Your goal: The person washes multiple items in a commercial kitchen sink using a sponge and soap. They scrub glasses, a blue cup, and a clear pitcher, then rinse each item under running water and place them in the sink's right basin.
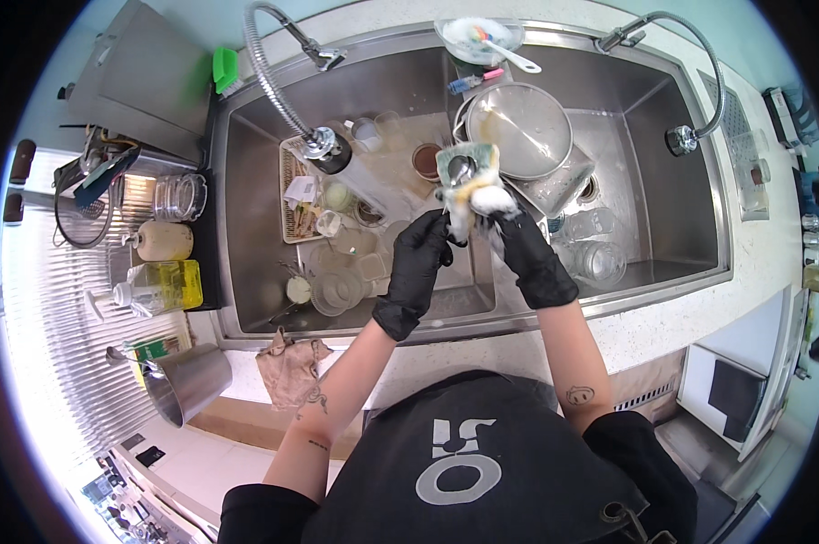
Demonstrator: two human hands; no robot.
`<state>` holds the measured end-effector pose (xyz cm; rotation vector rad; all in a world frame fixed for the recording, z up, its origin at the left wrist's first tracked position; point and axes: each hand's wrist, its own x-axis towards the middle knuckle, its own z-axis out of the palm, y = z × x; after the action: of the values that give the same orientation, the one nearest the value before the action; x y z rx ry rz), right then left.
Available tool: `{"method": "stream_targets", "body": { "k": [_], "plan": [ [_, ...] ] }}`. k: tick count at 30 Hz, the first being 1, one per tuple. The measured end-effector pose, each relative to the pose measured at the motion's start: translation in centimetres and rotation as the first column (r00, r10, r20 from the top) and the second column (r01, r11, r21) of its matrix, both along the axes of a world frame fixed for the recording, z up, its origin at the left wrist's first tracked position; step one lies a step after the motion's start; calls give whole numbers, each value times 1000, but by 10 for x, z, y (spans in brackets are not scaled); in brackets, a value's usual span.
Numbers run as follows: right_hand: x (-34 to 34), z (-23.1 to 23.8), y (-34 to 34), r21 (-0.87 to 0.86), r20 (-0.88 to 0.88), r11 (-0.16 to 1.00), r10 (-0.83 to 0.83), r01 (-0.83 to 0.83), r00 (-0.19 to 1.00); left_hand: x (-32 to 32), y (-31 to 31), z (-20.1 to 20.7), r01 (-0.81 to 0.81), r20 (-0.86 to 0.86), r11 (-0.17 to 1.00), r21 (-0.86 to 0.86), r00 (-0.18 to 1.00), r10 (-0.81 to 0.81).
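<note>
Both my hands wear black gloves and meet over the middle of the double sink, above its divider. My right hand [529, 254] is closed on a foamy green and yellow sponge [482, 159], thick with white suds. Against the sponge lies a shiny metal spoon [462, 169], its rounded end showing. My left hand [419, 263] is closed at the lower end of the spoon, where foam and fingers hide most of the handle. Just beyond the hands, a large metal pot [523, 131] stands tilted toward me.
Glass jars [600, 261] lie in the right basin. The left basin holds cups, bowls [337, 290] and a wicker basket [292, 218]. Spray faucets [328, 150] hang over both basins. A suds-filled bowl [450, 32] with a white-handled brush sits at the back; a brown cloth [290, 370] lies on the front edge.
</note>
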<state>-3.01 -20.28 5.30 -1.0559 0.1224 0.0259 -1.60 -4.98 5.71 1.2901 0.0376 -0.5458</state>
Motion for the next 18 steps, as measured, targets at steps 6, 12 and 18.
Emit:
{"method": "stream_targets", "body": {
  "k": [6,12,18],
  "plan": [
    [30,23,33,-73,43,985,-150,153,988,-15,5,6,-44,-43,998,37,998,46],
    [45,-12,50,-9,175,960,-275,281,945,-11,1,10,-154,45,986,63,987,151],
    [45,-12,62,-29,200,967,-242,253,949,-12,10,-10,-78,-66,995,-65,995,74]
  ]
}}
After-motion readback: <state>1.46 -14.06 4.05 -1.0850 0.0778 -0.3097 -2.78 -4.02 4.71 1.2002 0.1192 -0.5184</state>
